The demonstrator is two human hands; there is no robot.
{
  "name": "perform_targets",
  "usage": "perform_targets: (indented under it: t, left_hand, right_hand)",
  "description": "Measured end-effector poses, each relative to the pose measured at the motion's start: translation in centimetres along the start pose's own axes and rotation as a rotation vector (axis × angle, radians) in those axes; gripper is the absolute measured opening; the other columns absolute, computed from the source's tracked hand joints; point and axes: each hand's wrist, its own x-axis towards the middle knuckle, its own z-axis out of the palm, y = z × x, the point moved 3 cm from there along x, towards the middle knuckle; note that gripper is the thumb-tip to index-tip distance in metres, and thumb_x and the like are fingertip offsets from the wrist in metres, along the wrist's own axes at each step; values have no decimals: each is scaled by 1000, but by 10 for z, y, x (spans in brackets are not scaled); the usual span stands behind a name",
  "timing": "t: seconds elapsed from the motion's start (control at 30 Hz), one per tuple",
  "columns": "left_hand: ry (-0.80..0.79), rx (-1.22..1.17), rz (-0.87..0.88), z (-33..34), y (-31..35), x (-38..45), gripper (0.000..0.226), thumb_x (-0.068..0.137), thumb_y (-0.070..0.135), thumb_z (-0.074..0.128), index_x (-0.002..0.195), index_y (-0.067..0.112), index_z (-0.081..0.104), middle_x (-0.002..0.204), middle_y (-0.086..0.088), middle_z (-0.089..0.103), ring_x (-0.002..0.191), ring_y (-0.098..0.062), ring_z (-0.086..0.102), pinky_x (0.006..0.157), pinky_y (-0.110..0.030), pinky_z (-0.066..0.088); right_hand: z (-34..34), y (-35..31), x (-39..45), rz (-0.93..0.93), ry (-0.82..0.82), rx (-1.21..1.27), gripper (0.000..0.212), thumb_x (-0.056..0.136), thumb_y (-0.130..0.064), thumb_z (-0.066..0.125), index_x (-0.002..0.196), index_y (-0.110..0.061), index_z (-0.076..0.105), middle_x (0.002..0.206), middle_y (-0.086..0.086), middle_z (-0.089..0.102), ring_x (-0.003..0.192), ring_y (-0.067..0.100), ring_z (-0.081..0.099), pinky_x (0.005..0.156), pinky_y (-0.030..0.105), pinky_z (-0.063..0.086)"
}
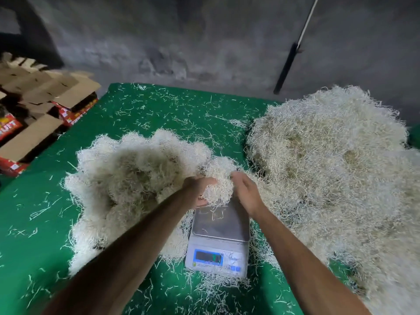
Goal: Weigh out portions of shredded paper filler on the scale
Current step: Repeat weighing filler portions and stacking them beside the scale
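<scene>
A red package (9, 127) at the left edge bore white letters reading "UIT", its start cut off. The scale's display (208, 257) and label were too blurred to read.

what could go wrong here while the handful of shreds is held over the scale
1. The clump between the left hand and right hand hangs over the pan's far edge; strands could land off the scale and go unweighed.
2. The left pile and right pile crowd the scale's sides; shreds leaning on the pan may skew the reading.
3. Stray strands already lie on the pan and near the display, which looks hard to read.
</scene>
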Motion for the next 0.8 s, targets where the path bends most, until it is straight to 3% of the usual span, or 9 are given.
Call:
perform_targets:
  t: [0.07, 0.1, 0.13, 0.2, 0.3, 0.37, 0.47, 0.67, 0.8]
  left_hand:
    - [7, 201, 44, 12, -8, 3, 38, 89, 33, 75, 116, 8, 67, 115, -12, 67, 93, -19, 66, 63, -26, 56]
    - [63, 254, 92, 17, -10, 4, 30, 89, 33, 76, 101, 7, 68, 95, -9, 68, 80, -15, 66, 57, -21, 52]
    - [95, 304, 114, 19, -15, 5, 30, 87, 35, 79, 88, 8, 65, 75, -3, 63, 63, -11, 59, 50, -16, 46]
    - [67, 308, 148, 16, -25, 8, 46, 81, 41, 84, 83, 0, 65, 57, 4, 49, 50, -11, 45, 46, -16, 42]
    - [-5, 252, 120, -1, -42, -1, 51, 81, 39, 82, 114, 3, 68, 81, 1, 64, 75, -19, 66, 69, -31, 60]
    - [24, 306, 167, -10, -46, -6, 61, 83, 29, 82, 137, 10, 60, 110, -8, 66, 99, -25, 66, 79, -29, 55]
    - [156, 187, 195, -8, -48, -14, 65, 88, 29, 78, 143, 7, 52, 120, -16, 67, 87, -19, 65, 71, -35, 58]
    - [168, 278, 247, -7, -64, -45, 62, 92, 46, 70, 146, 22, 52, 138, -2, 60, 101, -16, 64, 89, -31, 55]
    - [269, 145, 356, -17, -90, -75, 11, 96, 32, 68, 98, 41, 63, 89, 19, 62, 74, -2, 56, 62, -14, 45]
  right_hand:
    - [15, 4, -12, 28, -99, 21, 62, 88, -84, 46, 116, -29, 52, 101, -15, 46, 95, 9, 51, 99, 37, 42]
    - [19, 9, -18, 66, -109, 35, 76, 82, -88, 48, 130, -29, 50, 122, -11, 57, 105, 9, 50, 104, 40, 38]
    - [20, 17, -20, 96, -92, 54, 89, 83, -86, 52, 147, -24, 44, 153, -7, 39, 122, 11, 48, 111, 43, 35]
    - [12, 29, -23, 152, -64, 159, 88, 86, -72, 64, 151, -16, 43, 157, 2, 40, 142, 23, 41, 120, 44, 30]
    - [-13, 37, -30, 216, -27, 289, 66, 82, -53, 78, 133, -14, 62, 137, 8, 62, 129, 30, 57, 115, 47, 42]
    - [-29, 36, -38, 264, 42, 316, 42, 82, -42, 79, 114, -17, 68, 106, 3, 72, 96, 20, 68, 99, 36, 54]
    - [-33, 31, -47, 217, 117, 287, 23, 93, -38, 70, 103, -23, 55, 69, 5, 51, 46, 10, 42, 58, 22, 49]
    - [-14, 32, -80, 229, 194, -122, 37, 100, -26, 63, 131, -8, 53, 97, 1, 65, 74, 16, 68, 62, 27, 56]
    - [-3, 58, -114, 196, 305, -269, 36, 104, -27, 57, 132, -4, 55, 100, 5, 67, 72, 13, 65, 57, 25, 58]
